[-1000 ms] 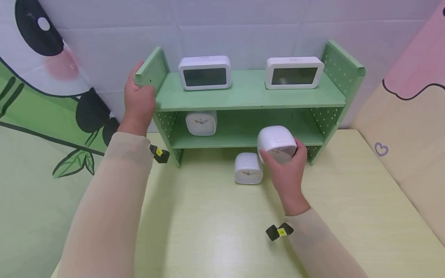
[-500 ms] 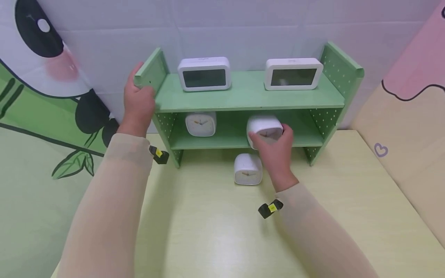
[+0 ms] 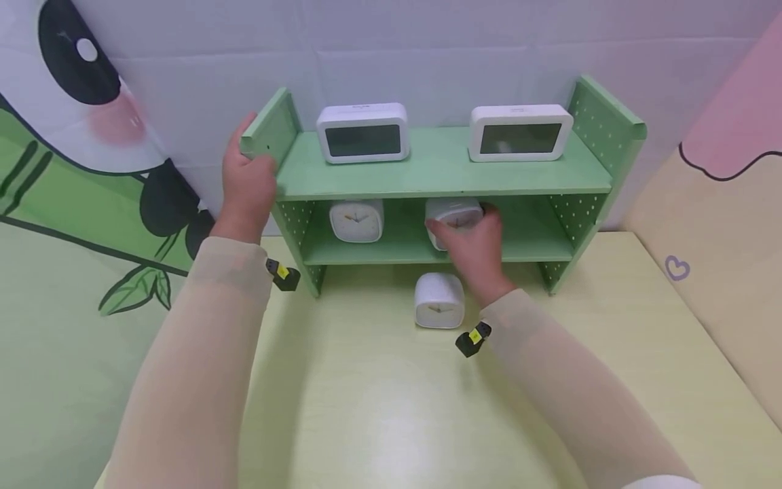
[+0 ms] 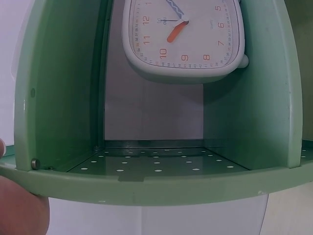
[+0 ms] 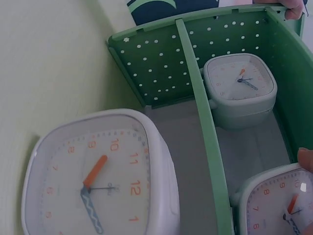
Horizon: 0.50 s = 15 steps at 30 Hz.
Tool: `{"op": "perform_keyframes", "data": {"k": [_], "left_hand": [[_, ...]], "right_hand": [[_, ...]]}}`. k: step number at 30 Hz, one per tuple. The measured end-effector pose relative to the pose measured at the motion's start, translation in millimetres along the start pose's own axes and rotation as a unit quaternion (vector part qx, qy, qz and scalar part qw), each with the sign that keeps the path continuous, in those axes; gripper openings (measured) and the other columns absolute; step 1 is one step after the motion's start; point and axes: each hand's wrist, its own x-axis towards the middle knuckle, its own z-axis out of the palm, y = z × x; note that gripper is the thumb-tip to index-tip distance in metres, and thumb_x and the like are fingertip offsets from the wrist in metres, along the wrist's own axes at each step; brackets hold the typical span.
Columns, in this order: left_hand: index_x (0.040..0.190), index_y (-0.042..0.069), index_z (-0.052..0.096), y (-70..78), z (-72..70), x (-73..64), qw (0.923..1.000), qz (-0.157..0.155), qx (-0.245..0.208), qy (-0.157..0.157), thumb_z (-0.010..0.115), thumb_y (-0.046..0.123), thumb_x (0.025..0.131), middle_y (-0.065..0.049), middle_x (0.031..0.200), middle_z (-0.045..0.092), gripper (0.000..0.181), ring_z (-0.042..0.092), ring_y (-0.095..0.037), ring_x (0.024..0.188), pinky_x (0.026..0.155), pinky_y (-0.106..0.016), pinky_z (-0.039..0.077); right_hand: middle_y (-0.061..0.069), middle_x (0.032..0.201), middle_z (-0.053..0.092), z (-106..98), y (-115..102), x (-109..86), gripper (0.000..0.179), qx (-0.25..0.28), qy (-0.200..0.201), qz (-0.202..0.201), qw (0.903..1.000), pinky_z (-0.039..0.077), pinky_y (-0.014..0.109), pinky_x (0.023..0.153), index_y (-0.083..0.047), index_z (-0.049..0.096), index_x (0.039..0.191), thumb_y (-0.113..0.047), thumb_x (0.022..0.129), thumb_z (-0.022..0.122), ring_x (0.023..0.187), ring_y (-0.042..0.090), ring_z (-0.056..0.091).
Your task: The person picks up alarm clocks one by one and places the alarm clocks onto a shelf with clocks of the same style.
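My left hand (image 3: pixel 247 183) grips the upper front end of the left side panel of a green shelf rack (image 3: pixel 440 180). Its thumb (image 4: pixel 22 208) shows at the panel's edge in the left wrist view. On the middle board, my right hand (image 3: pixel 479 258) holds a white alarm clock (image 3: pixel 452 207) by its sides, dial towards me; whether its base touches the board cannot be told. A matching alarm clock (image 3: pixel 357 221) stands to its left on that board. Below, another white alarm clock (image 3: pixel 440 302) stands on the table just in front of the rack.
Two white digital clocks (image 3: pixel 364 139) with dark screens stand apart on the top board. Perforated side panels (image 3: pixel 601 136) bound the rack. The pale table (image 3: pixel 366 407) spreads in front, and a printed cloth (image 3: pixel 427 61) hangs behind.
My right hand has carried its alarm clock leftwards and back, from in front of the rack into the middle level. The left hand keeps its grip on the side panel.
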Motion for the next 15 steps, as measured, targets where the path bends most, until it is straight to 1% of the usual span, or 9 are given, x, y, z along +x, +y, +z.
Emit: {"op": "perform_keyframes", "data": {"k": [4, 8, 12, 15], "left_hand": [[0.161, 0.038, 0.032, 0.5, 0.7, -0.3, 1.0000, 0.001, 0.000, 0.000, 0.036, -0.003, 0.096, 0.000, 0.155, 0.040, 0.077, 0.040, -0.022, 0.132, 0.107, -0.040, 0.038], [0.161, 0.038, 0.032, 0.2, 0.6, -1.3, 1.0000, 0.002, 0.002, -0.001, 0.035, -0.002, 0.096, 0.000, 0.155, 0.040, 0.077, 0.040, -0.022, 0.133, 0.108, -0.041, 0.038], [0.161, 0.038, 0.031, -0.3, 0.7, -1.9, 1.0000, 0.004, 0.000, -0.001, 0.035, -0.002, 0.096, 0.000, 0.155, 0.040, 0.077, 0.040, -0.023, 0.134, 0.108, -0.042, 0.038], [0.161, 0.037, 0.032, -0.5, 0.8, -1.0, 1.0000, 0.008, -0.004, 0.000, 0.035, -0.003, 0.095, -0.001, 0.155, 0.040, 0.077, 0.040, -0.023, 0.134, 0.109, -0.042, 0.038]], "right_hand": [[0.016, 0.139, 0.046, 3.7, 0.6, 9.4, 0.105, -0.011, -0.001, -0.002, 0.9999, 0.048, 0.040, 0.100, -0.001, 0.031, 0.152, -0.043, 0.076, 0.090, 0.123, 0.029, 0.051], [0.018, 0.147, 0.040, 7.7, -0.2, 16.7, 0.113, -0.023, 0.003, 0.007, 0.9997, 0.043, 0.040, 0.108, -0.002, 0.027, 0.156, -0.046, 0.074, 0.092, 0.131, 0.030, 0.047], [0.016, 0.150, 0.036, 13.1, -1.7, 21.7, 0.115, -0.019, 0.004, 0.011, 0.9998, 0.039, 0.037, 0.112, -0.005, 0.024, 0.157, -0.045, 0.073, 0.093, 0.135, 0.028, 0.044], [0.014, 0.150, 0.035, 17.8, -3.4, 23.1, 0.116, -0.011, 0.010, 0.016, 0.9998, 0.038, 0.036, 0.112, -0.006, 0.022, 0.156, -0.044, 0.073, 0.093, 0.136, 0.028, 0.043]]}}
